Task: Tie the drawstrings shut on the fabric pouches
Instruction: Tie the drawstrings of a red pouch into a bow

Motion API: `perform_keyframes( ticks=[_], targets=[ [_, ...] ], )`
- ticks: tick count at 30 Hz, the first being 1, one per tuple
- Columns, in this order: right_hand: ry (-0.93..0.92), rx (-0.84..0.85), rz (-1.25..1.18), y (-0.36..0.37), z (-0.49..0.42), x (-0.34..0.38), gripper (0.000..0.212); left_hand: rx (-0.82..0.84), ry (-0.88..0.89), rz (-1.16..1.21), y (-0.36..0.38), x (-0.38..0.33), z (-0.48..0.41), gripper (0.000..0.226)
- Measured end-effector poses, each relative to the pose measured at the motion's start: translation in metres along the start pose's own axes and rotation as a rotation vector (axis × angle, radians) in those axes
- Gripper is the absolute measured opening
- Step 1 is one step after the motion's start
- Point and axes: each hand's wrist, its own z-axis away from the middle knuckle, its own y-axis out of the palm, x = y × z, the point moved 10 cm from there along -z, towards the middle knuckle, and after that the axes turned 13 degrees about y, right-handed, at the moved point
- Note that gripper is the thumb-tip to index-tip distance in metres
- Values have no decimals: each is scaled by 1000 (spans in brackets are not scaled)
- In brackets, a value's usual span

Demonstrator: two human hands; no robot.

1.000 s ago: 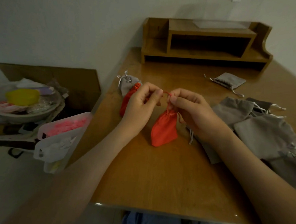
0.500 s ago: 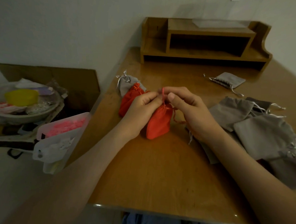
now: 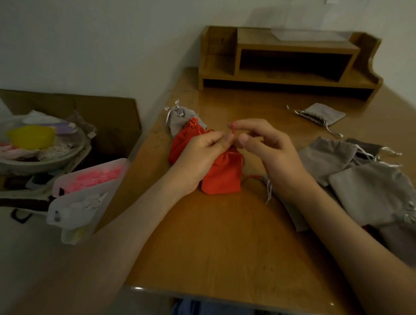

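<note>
A small red pouch (image 3: pixel 223 175) stands on the wooden table (image 3: pixel 221 243) between my hands. My left hand (image 3: pixel 202 154) pinches its red drawstring (image 3: pixel 233 128) just above the pouch's gathered neck. My right hand (image 3: pixel 272 156) has the same string looped over its raised index finger, thumb close beside it. Behind my left hand lie a second red pouch (image 3: pixel 182 141) and a grey pouch (image 3: pixel 180 118) with a tied silver string. Several grey pouches (image 3: pixel 368 189) lie in a heap at the right, and one more grey pouch (image 3: pixel 323 114) lies farther back.
A wooden desk shelf (image 3: pixel 288 62) stands at the table's back edge against the wall. Left of the table are a cardboard box (image 3: pixel 107 114) holding a bowl with a yellow item (image 3: pixel 31 136), and a translucent plastic container (image 3: pixel 88 193) with pink pieces.
The red pouch has settled a little to the right on the table. My right hand has risen and now has the drawstring looped over its index finger; my left hand keeps its pinch.
</note>
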Motion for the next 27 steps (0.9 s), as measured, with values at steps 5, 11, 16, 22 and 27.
perform_keyframes(
  ticks=[5, 11, 16, 22, 27],
  targets=[
    [61, -47, -154, -6, -2, -5, 6, 65, 167, -304, 4, -15, -1, 21],
    [67, 3, -80, -2, -4, -7, 8, 114, 245, -437, 6, -20, -2, 24],
    [33, 75, -101, 1, -4, -5, 6, 123, -119, 47, 13, 1, 5, 18],
    [31, 171, -237, 8, -2, -4, 3, 275, -271, 280, 20, 3, 11, 26],
    [67, 218, -331, 6, -3, -6, 5, 213, -316, 382, 10, 6, 9, 27]
  ],
)
